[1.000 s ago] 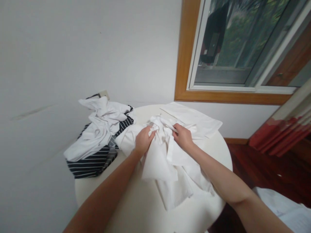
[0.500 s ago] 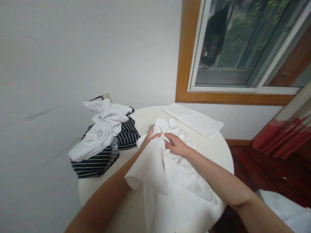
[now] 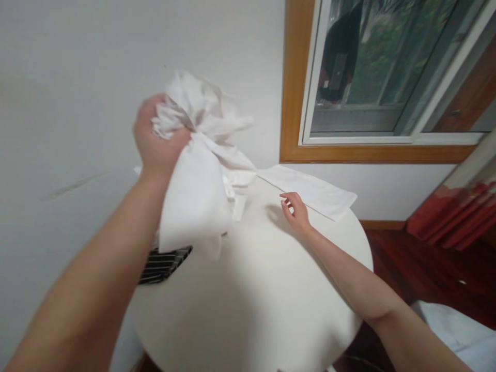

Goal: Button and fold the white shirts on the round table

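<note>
While the left hand (image 3: 155,139) grips the bunched cloth (image 3: 196,199), hanging downward, the right hand (image 3: 298,213), loosely parted and empty, is rightward, near the flat cloth (image 3: 312,192).

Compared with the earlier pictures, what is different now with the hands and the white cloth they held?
The left hand has carried the bunched white cloth up and to the left, hiding most of the striped black cloth. The right hand has let go of it and is open above the round table. The flat white cloth by the wall stayed.
</note>
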Motion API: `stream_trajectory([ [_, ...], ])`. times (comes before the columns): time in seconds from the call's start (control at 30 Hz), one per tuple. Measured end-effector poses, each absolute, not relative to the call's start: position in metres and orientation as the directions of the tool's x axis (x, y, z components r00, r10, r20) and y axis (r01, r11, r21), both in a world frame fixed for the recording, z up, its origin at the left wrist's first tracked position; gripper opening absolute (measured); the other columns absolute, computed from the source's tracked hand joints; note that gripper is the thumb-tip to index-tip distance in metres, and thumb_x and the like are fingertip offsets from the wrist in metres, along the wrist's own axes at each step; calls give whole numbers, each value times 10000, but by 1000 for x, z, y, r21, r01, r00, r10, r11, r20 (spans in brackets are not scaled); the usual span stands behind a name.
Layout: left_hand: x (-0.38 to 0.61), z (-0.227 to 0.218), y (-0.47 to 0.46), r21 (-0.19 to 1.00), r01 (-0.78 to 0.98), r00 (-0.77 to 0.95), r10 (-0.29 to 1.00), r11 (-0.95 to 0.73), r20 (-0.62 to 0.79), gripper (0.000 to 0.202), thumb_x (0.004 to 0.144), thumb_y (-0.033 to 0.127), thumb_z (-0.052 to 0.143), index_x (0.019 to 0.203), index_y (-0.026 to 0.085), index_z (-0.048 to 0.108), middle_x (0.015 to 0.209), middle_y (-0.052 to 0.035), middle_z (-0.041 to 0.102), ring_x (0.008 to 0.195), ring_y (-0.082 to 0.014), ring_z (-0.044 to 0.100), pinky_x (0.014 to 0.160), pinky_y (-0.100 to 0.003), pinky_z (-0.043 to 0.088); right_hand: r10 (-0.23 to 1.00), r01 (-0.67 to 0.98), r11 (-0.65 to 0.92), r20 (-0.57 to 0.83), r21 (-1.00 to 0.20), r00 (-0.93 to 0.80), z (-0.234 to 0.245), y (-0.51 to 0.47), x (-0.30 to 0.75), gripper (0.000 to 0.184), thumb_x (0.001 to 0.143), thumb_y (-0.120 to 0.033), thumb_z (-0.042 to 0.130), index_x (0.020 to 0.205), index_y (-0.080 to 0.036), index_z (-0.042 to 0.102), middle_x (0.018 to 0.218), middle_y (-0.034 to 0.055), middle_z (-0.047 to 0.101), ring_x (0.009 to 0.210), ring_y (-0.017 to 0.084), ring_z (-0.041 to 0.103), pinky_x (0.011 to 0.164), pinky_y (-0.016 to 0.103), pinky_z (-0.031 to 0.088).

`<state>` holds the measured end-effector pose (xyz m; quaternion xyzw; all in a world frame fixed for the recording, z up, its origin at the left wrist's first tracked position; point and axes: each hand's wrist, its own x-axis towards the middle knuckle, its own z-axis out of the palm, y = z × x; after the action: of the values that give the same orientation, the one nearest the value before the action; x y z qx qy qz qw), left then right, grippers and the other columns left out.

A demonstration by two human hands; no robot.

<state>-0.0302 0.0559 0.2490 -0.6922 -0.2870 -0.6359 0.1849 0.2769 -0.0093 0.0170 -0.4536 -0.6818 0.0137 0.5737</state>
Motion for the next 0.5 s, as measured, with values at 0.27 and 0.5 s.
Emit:
stream_trajectory([
  [0.27,-100,330,66,-248,911,359,335,-330,871,786,798,602,210,1351,63,355,1342,1,379,1242,-319,363,931,-453,212,714,649,558,698,-518,-57,11,-11,272,273,933,-351,419,1110,-231,588,1080,75,582,883,155,592,743,278,535],
  [0.5,-131,190,144,52,950,252,855,-307,453,735,754,616,493,1236,63,525,1252,-80,581,1130,-271,535,965,-398,382,722,653,588,674,-478,-157,9,-13,267,254,931,-313,430,1114,-230,586,1066,64,582,839,127,603,749,250,516],
])
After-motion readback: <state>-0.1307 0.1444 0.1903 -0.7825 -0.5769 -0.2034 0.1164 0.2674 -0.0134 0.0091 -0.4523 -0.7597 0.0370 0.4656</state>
